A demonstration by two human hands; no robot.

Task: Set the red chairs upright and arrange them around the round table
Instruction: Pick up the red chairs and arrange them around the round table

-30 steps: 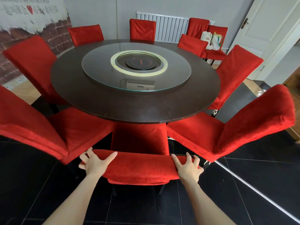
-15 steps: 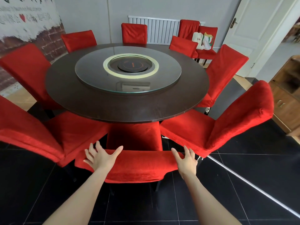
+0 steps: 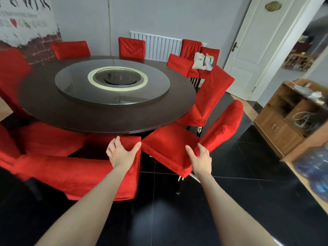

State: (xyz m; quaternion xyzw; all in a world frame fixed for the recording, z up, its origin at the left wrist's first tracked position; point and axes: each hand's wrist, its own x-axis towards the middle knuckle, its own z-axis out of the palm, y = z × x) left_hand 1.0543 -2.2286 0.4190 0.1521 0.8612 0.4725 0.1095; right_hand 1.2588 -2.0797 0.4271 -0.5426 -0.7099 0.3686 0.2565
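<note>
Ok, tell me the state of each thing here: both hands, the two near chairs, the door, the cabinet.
Left hand: open, resting on nearest chair back.
Right hand: open, touching right chair.
Nearest chair: upright, pushed up to round table.
Right chair: upright, angled to table.
Door: open.
Cabinet lower doors: closed.

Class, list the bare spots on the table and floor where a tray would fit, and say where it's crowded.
Free: the dark wood ring between glass turntable and table rim; black floor between the front right chair and wooden cabinet. Crowded: chairs by the radiator.
</note>
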